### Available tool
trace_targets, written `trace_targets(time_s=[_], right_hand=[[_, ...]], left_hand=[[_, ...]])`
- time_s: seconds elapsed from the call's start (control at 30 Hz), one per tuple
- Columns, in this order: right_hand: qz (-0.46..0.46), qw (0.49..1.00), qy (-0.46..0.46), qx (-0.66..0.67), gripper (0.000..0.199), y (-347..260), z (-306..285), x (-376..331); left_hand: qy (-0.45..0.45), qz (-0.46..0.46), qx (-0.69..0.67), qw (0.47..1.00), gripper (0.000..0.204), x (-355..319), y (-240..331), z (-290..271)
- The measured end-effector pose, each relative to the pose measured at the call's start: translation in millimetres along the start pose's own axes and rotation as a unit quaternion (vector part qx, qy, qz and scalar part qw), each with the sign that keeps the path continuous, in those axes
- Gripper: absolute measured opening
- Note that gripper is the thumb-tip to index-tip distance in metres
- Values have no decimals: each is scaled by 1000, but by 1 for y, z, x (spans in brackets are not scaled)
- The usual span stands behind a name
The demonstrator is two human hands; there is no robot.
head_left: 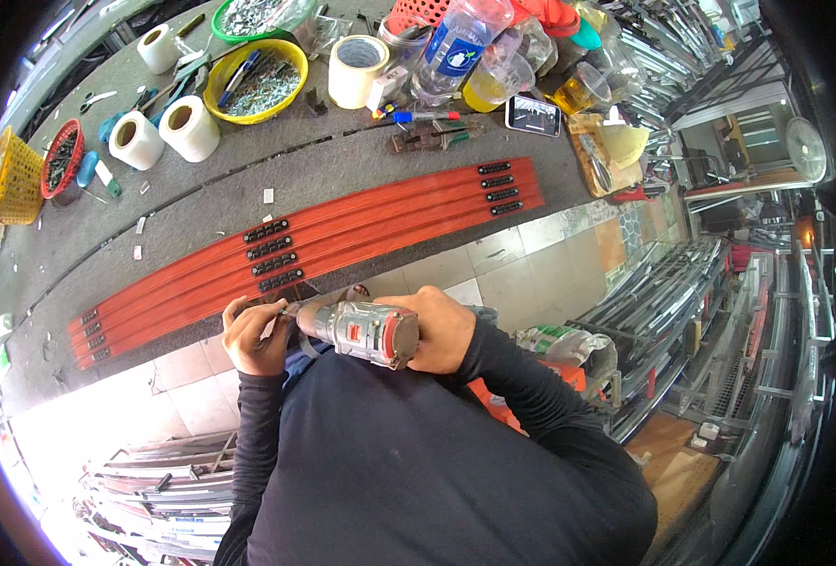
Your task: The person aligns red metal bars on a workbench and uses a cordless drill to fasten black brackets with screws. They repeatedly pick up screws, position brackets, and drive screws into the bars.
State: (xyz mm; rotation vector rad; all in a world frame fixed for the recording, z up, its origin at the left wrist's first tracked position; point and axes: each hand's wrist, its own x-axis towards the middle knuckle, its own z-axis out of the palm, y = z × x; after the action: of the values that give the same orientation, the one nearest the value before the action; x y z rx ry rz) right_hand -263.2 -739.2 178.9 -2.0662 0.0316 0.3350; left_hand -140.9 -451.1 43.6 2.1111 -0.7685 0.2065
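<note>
My right hand (pixel 442 330) is wrapped round a cordless drill (pixel 366 332), held level in front of my chest with its nose pointing left. At that nose, the fingers of my left hand (pixel 256 340) are pinched together; what is between them is too small to make out. Just beyond both hands, long red metal bars (pixel 361 222) lie side by side across the bench. Black slotted fittings (pixel 274 255) sit on the bars in a row near the middle. More black fittings (pixel 500 189) are at the right end, and others at the left end.
On the grey bench (pixel 201 189) stand a yellow basket of screws (pixel 291 90), white tape rolls (pixel 192 129), a large tape roll (pixel 357 71), a plastic bottle (pixel 456 57) and a phone (pixel 533 116). Racks of metal profiles (pixel 663 330) stand at the right; more are lower left.
</note>
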Motion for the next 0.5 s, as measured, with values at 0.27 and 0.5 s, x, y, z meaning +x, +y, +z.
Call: trace_targets(time_s=[0.27,0.5], right_hand=[[-36,999,4,-10,47,20,5,-8],[0,1000,-11,-28,54,16,6,-13]], left_hand=[[-70,64,-1,995,31,4,0,2],[-114,58,15,992,21,-1,-6,-2]])
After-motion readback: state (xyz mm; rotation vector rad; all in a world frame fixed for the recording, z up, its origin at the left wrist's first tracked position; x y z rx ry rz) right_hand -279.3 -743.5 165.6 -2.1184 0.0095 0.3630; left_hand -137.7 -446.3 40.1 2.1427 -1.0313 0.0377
